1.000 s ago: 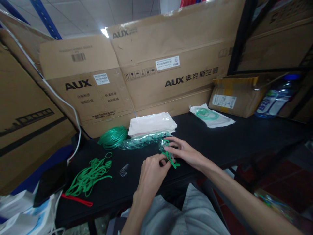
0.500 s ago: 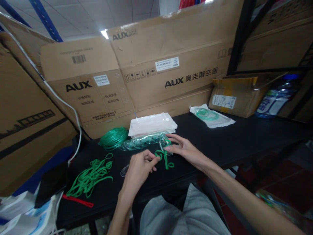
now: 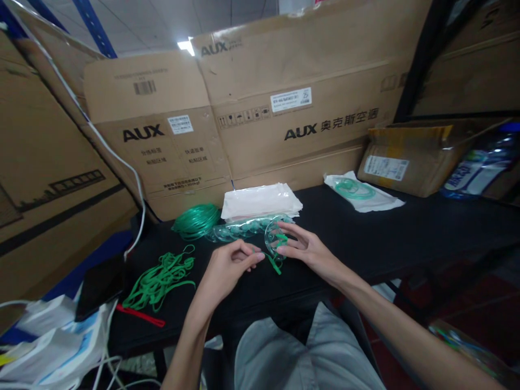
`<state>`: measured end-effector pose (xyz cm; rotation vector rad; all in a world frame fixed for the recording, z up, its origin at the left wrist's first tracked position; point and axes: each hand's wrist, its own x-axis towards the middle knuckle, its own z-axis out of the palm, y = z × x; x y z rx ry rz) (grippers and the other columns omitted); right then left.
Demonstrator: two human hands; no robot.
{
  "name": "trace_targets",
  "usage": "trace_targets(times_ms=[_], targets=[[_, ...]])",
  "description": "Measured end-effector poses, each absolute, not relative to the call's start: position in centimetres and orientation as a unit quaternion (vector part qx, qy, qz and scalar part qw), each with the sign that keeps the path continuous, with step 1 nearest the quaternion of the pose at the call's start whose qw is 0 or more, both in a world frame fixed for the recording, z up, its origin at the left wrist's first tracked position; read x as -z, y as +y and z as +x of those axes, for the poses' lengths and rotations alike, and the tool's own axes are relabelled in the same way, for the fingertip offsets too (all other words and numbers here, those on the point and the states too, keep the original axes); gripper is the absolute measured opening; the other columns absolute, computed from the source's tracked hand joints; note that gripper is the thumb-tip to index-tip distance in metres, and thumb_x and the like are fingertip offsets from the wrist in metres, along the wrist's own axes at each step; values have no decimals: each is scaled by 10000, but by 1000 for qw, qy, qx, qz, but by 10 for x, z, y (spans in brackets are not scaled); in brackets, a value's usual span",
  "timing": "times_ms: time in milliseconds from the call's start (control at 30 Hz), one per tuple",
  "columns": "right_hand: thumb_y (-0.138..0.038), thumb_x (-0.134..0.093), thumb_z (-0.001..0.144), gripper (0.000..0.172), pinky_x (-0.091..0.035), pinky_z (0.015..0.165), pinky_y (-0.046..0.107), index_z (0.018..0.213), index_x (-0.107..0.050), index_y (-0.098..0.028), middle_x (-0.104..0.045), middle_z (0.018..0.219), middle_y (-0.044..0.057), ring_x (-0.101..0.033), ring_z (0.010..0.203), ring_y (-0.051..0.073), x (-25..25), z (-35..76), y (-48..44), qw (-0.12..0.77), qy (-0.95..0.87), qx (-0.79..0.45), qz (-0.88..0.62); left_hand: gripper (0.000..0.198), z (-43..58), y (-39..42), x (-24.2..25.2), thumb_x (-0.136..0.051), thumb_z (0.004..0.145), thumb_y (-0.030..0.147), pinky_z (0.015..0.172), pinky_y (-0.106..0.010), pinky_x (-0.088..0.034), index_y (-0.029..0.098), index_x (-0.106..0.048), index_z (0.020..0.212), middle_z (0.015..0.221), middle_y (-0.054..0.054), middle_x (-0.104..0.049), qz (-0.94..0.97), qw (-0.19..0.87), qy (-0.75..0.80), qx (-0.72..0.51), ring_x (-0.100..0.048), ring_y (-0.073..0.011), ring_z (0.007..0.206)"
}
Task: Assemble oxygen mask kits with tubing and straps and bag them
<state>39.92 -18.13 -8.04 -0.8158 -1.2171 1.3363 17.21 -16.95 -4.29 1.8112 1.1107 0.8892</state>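
Pinching one end of a green strap between thumb and forefinger, the left hand sits at the middle of the frame with its other fingers loosely curled. The right hand faces it just to the right, thumb and nearly straight fingers closed on a clear mask that the strap runs up to. Both hands are low over the black worktop, near its front edge, which crosses the lower middle of the frame above the person's grey lap. Behind the mask, a row of clear masks touches it and trails left toward a coil of green tubing. A stack of white bags lies right behind that row. Left of the left hand, a strip of bare surface separates it from a pile of green straps, and a red strap lies by the front left edge. Right of the right hand the surface is wide and bare as far as a bagged mask and a small cardboard box at the upper right. Tall cardboard cartons wall off the whole back edge.
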Motion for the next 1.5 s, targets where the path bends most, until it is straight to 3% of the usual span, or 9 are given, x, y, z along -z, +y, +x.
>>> trace_targets(times_ms=[100, 267, 733, 900, 1500], targets=[[-300, -898, 711, 644, -478, 1053, 438, 1308, -656, -281, -669, 1337, 62, -658, 1172, 255, 79, 399, -182, 547, -515, -562, -346, 300, 175, -171, 44, -742, 838, 437, 643, -267, -548, 183, -602, 766, 804, -51, -779, 717, 432, 423, -348, -702, -170, 658], [-304, -907, 698, 649, -488, 1047, 440, 1301, -667, -280, -659, 1346, 69, -663, 1162, 260, 81, 399, -180, 546, -522, -558, -343, 290, 177, -170, 46, -705, 873, 455, 586, -253, -516, 166, -713, 901, 741, -39, -756, 735, 412, 426, -329, -645, -156, 580], [-305, -928, 667, 651, -533, 995, 410, 1268, -680, -274, -642, 1315, 61, -687, 1093, 238, 87, 398, -177, 534, -540, -562, -327, 355, 183, -168, 52, -605, 952, 502, 617, -231, -462, 205, -747, 818, 749, -2, -747, 753, 297, 466, -358, -638, -150, 613], [-287, -936, 652, 600, -539, 968, 386, 1192, -674, -268, -656, 1213, 37, -687, 1043, 214, 85, 397, -178, 532, -544, -562, -325, 335, 187, -170, 50, -606, 956, 471, 617, -225, -471, 211, -744, 795, 720, 3, -745, 755, 275, 472, -363, -637, -149, 593], [-301, -937, 651, 622, -564, 851, 343, 1117, -524, -285, -645, 1061, -3, -682, 972, 195, 88, 395, -178, 536, -546, -559, -320, 300, 192, -176, 52, -608, 971, 426, 606, -221, -470, 208, -726, 801, 693, 10, -737, 768, 214, 477, -370, -658, -151, 589]])
